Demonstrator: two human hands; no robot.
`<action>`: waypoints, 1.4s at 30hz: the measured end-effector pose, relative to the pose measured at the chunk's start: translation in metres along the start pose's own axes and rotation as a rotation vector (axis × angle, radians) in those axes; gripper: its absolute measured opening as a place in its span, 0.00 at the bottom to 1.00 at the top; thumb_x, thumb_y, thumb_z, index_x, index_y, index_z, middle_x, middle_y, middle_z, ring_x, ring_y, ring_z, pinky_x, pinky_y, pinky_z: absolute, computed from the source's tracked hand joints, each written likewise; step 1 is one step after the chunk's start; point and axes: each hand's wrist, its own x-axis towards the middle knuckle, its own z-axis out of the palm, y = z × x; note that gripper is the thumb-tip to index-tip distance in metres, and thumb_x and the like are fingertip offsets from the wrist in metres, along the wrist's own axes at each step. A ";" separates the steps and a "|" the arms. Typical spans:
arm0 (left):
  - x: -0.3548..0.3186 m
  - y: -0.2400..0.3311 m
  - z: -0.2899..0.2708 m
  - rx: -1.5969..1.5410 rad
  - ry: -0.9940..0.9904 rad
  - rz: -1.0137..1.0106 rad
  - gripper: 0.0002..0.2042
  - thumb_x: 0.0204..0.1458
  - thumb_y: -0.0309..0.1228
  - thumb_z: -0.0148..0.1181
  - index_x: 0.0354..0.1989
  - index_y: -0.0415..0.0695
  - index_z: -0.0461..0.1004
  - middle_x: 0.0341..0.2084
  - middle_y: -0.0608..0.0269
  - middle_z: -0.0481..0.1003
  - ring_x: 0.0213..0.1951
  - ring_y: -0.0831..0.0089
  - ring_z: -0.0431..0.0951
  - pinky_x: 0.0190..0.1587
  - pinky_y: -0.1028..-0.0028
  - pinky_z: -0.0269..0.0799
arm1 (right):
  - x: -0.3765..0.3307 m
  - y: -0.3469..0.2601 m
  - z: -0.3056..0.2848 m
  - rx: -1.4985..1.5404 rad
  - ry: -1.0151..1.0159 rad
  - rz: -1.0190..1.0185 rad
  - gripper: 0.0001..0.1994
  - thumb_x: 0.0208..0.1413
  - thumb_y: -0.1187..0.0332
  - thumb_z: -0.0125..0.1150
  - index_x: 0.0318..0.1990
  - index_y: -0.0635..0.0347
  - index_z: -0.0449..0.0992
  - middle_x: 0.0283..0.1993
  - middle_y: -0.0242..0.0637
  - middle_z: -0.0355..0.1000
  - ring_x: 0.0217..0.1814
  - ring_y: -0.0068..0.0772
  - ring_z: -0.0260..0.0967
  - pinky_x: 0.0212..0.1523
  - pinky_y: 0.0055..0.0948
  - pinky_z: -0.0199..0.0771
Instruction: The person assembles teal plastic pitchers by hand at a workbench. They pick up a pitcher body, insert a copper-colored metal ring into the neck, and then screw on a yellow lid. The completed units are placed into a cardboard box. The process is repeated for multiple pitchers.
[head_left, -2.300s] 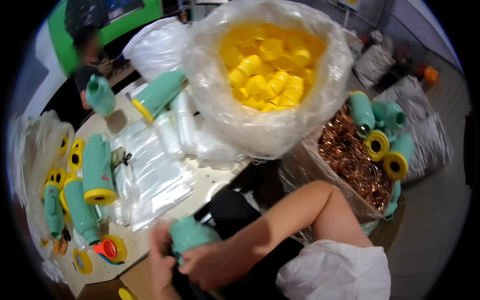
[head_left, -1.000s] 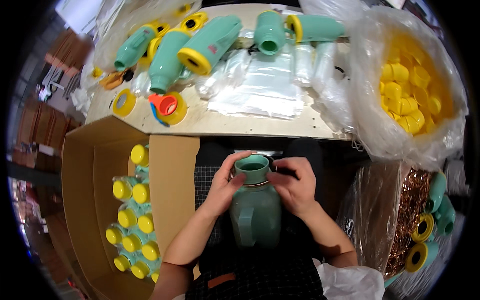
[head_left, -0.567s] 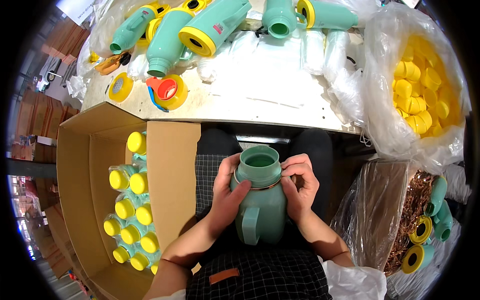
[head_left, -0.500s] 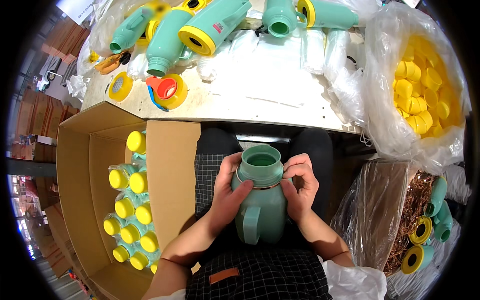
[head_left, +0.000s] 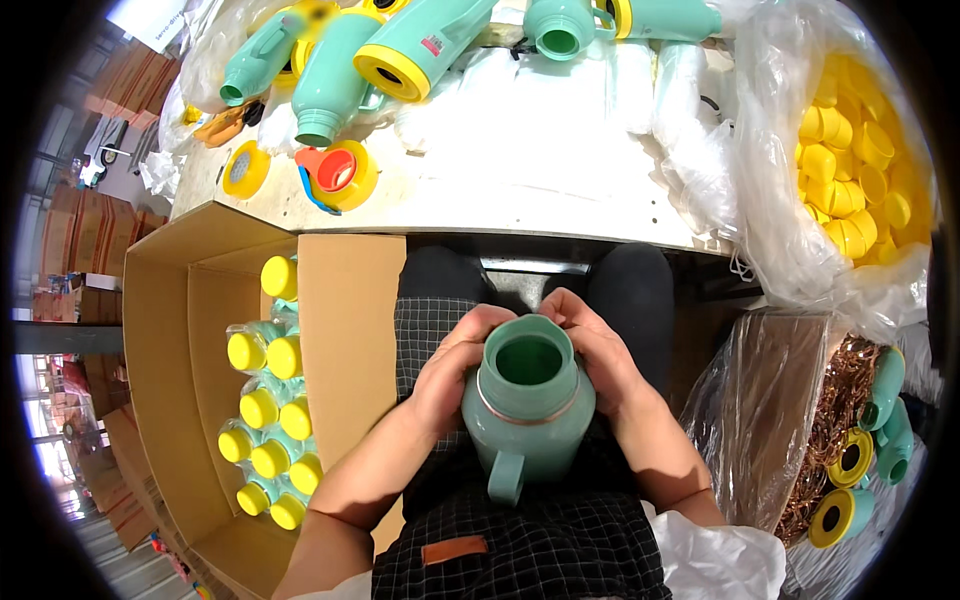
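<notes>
A green thermos flask [head_left: 530,440] with no lid is held between my hands above my lap, its open mouth tipped up toward me. A thin copper-coloured ring [head_left: 487,398] runs round the base of its neck, and its handle [head_left: 506,477] points at my body. My left hand [head_left: 447,368] wraps the left side of the neck, fingers curled behind it. On the opposite side my right hand [head_left: 603,352] is curled against the neck's far right. Most of the fingertips are hidden behind the flask.
An open carton [head_left: 160,300] at left holds several yellow-capped green flasks [head_left: 268,408]. On the white table [head_left: 430,205] lie more flasks [head_left: 335,80] and a yellow tape roll [head_left: 245,170]. A plastic bag [head_left: 770,160] of yellow caps [head_left: 850,185] stands at right, above copper-coloured strands [head_left: 820,430].
The flask has tipped so its mouth faces me more. Both hands have shifted from the near side of the ring to the neck's far side. The view has moved slightly.
</notes>
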 end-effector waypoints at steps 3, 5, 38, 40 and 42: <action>0.004 0.001 -0.002 -0.136 -0.066 -0.094 0.14 0.60 0.26 0.44 0.51 0.39 0.72 0.48 0.63 0.72 0.50 0.74 0.71 0.57 0.76 0.65 | 0.001 0.001 0.001 -0.001 -0.088 0.033 0.04 0.59 0.72 0.51 0.40 0.56 0.69 0.37 0.26 0.66 0.39 0.17 0.63 0.42 0.17 0.63; 0.016 0.005 0.007 -0.106 -0.041 -0.104 0.12 0.62 0.28 0.48 0.51 0.40 0.72 0.45 0.64 0.73 0.48 0.74 0.73 0.54 0.76 0.67 | -0.003 -0.002 -0.004 0.017 -0.021 -0.058 0.05 0.62 0.69 0.54 0.42 0.57 0.70 0.38 0.27 0.67 0.42 0.18 0.65 0.46 0.20 0.66; -0.005 -0.073 0.004 0.159 0.345 -0.397 0.32 0.52 0.25 0.50 0.70 0.45 0.57 0.57 0.51 0.71 0.51 0.59 0.75 0.48 0.65 0.75 | -0.119 -0.324 -0.402 -0.543 2.038 -0.225 0.54 0.41 0.48 0.76 0.69 0.70 0.51 0.62 0.59 0.67 0.63 0.53 0.69 0.62 0.41 0.70; -0.017 -0.092 -0.033 0.101 0.315 -0.566 0.29 0.55 0.28 0.51 0.68 0.44 0.59 0.56 0.52 0.72 0.50 0.58 0.75 0.48 0.64 0.75 | -0.104 -0.325 -0.374 -0.903 1.988 -0.211 0.51 0.41 0.49 0.76 0.67 0.71 0.56 0.58 0.57 0.71 0.61 0.54 0.71 0.61 0.41 0.71; -0.014 -0.078 -0.011 0.057 0.427 -0.768 0.23 0.57 0.31 0.50 0.61 0.40 0.68 0.50 0.56 0.75 0.47 0.62 0.76 0.48 0.65 0.74 | -0.084 -0.335 -0.360 -1.184 1.813 -0.279 0.50 0.40 0.48 0.76 0.66 0.69 0.58 0.58 0.58 0.71 0.61 0.55 0.71 0.61 0.43 0.71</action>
